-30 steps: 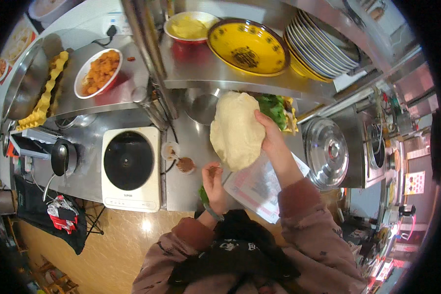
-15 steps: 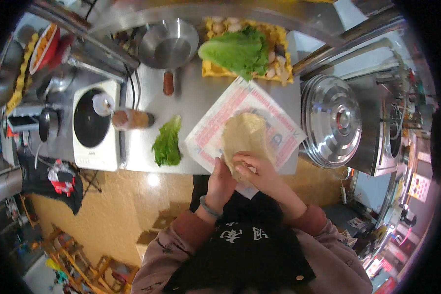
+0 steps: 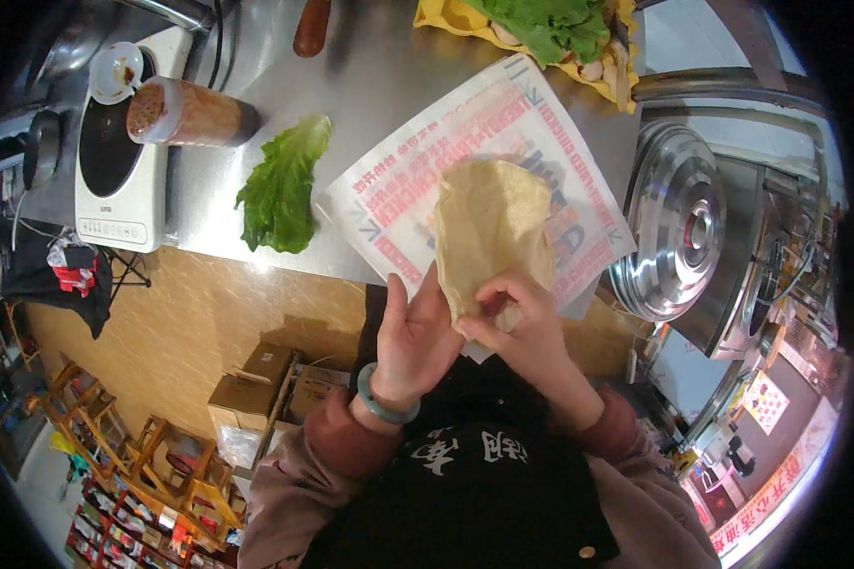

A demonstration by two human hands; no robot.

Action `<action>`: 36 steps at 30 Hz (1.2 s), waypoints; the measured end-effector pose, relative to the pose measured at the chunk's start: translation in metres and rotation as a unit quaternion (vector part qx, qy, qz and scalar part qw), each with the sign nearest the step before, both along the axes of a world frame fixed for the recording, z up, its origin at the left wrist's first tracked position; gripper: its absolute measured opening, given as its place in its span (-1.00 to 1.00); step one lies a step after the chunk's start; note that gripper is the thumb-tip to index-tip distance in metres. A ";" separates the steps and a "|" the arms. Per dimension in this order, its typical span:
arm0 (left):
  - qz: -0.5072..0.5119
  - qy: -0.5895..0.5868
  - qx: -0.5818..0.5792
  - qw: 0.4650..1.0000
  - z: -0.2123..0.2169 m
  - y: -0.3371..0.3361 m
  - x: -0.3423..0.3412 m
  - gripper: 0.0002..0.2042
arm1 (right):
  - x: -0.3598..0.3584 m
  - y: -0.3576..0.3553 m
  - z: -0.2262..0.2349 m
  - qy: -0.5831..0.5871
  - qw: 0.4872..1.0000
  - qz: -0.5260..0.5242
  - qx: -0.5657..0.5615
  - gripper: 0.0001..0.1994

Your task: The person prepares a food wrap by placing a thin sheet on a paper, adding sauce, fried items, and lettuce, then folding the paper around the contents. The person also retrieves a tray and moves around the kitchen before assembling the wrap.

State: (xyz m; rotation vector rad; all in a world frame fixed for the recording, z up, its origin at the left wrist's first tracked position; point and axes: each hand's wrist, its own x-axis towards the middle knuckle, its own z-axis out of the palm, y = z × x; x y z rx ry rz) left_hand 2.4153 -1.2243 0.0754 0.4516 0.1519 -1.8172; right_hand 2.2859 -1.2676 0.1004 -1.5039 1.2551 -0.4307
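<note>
Flatbread (image 3: 489, 223) — 1 end pinched in right fingers (image 3: 517, 287), left hand (image 3: 413, 346) alongside.

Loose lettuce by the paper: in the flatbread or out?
Out: the lettuce lies on the counter, left of the paper, apart from the held flatbread.

Flatbread (image 3: 491, 218) is cream, paper (image 3: 389, 194) white, printed red.

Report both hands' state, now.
Left hand: open, palm up, at the lower left edge of the flatbread.
Right hand: closed, holding the flatbread's lower end between thumb and fingers.
</note>
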 end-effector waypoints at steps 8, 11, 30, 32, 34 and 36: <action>-0.013 -0.080 -0.007 0.997 0.005 -0.008 -0.003 -0.35 | -0.006 -0.002 -0.004 0.012 0.994 -0.042 -0.095 -0.91; -0.027 -0.149 0.017 0.988 0.010 -0.009 -0.004 -0.30 | -0.009 -0.007 -0.002 -0.046 0.992 -0.115 0.034 -0.94; -0.013 -0.260 0.101 0.960 -0.005 -0.015 -0.020 -0.86 | -0.039 -0.049 -0.018 -0.204 0.943 -0.224 0.135 -0.89; -0.024 -0.262 0.097 0.960 -0.004 -0.020 -0.021 -0.86 | -0.043 -0.053 -0.013 -0.199 0.953 -0.179 0.139 -0.86; -0.031 -0.264 0.095 0.959 -0.004 -0.025 -0.024 -0.85 | -0.045 -0.054 -0.007 -0.175 0.973 -0.099 0.113 -0.81; -0.034 -0.264 0.089 0.960 -0.005 -0.028 -0.026 -0.85 | -0.045 -0.051 -0.003 -0.162 0.981 -0.055 0.089 -0.76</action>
